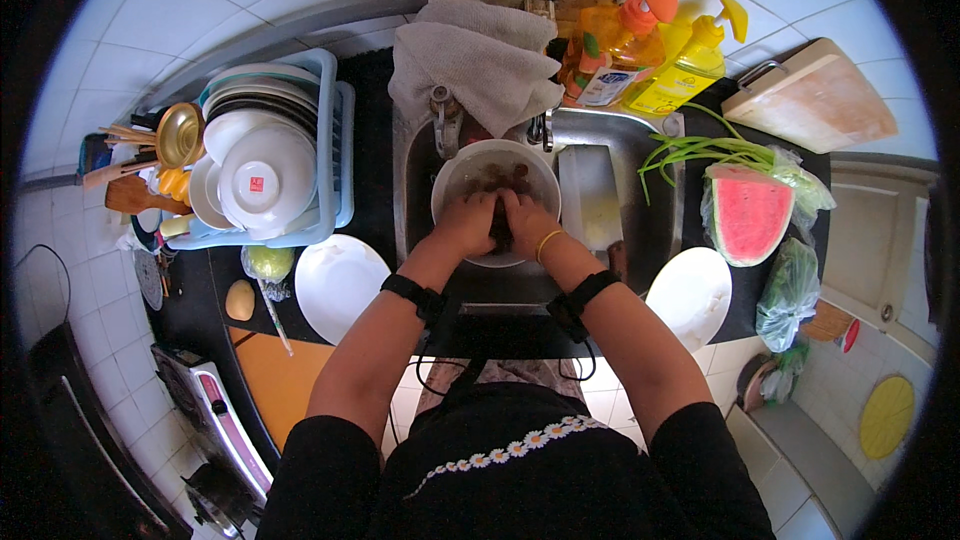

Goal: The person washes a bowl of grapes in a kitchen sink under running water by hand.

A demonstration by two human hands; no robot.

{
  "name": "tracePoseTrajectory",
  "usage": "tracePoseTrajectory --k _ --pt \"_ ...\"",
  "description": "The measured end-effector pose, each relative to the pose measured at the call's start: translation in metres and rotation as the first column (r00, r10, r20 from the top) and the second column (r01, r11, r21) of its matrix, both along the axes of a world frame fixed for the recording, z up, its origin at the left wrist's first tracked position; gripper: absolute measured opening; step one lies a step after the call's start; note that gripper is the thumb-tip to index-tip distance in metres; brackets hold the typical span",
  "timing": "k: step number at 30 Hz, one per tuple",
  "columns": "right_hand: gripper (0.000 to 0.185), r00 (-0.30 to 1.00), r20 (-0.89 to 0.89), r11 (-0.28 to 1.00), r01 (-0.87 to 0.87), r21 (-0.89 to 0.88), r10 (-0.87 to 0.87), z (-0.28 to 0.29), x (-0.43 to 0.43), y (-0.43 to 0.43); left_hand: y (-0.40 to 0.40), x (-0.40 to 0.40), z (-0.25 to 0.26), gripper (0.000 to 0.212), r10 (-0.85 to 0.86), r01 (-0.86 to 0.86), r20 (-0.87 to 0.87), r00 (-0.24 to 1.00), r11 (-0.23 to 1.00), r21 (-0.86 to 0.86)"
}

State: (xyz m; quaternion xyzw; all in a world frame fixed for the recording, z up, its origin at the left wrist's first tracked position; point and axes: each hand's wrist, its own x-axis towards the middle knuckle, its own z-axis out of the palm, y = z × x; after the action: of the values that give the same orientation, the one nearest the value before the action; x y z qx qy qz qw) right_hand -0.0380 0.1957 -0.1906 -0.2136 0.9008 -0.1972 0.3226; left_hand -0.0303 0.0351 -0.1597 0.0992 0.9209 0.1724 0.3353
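Note:
A round bowl [442,199] of cloudy water stands in the steel sink [649,232], below the faucet [445,120]. Both of my hands reach down into it. My left hand [471,223] and my right hand [527,223] meet with their thumbs side by side over small dark reddish-brown pieces [504,174], which are too blurred to name. The fingertips are hidden in the bowl, so whether they grip any pieces does not show. Just right of the bowl a cleaver [591,187] lies in the sink, its wide blade against the basin.
A blue dish rack [328,150] holds stacked bowls at left. White plates [341,289] [690,296] flank the sink. Two soap bottles [611,45] [679,67] and a draped cloth [476,52] stand behind. Cut watermelon [752,214], green stems [697,150] and a cutting board [814,97] are at right.

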Motion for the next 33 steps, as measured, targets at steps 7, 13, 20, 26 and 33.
tracePoseTrajectory --k 7,13,20,26,33 --pt "0.112 1.000 -0.011 1.000 0.019 0.004 -0.019 -0.025 0.009 0.000 0.004 0.017 -0.020 0.094 0.010 -0.005 -0.239 0.971 1.000 0.024" --pt "0.091 0.995 -0.092 0.991 0.060 0.120 -0.049 -0.031 0.006 -0.008 0.009 0.005 -0.013 0.087 0.024 -0.031 -0.164 0.986 0.999 -0.040" --pt "0.057 0.991 -0.057 0.992 0.122 -0.046 -0.124 -0.008 -0.004 0.002 0.010 0.009 -0.015 0.047 0.154 -0.151 -0.249 0.956 0.988 0.031" --pt "0.053 0.978 -0.087 0.954 0.164 -0.252 -0.191 0.013 0.001 0.003 0.000 0.010 0.012 0.040 0.176 -0.150 -0.237 0.955 0.981 0.125" --pt "0.048 0.967 -0.253 0.995 -0.052 -0.080 0.030 0.022 0.011 0.005 -0.019 0.027 0.036 0.025 0.214 -0.202 -0.409 0.887 0.977 0.072"
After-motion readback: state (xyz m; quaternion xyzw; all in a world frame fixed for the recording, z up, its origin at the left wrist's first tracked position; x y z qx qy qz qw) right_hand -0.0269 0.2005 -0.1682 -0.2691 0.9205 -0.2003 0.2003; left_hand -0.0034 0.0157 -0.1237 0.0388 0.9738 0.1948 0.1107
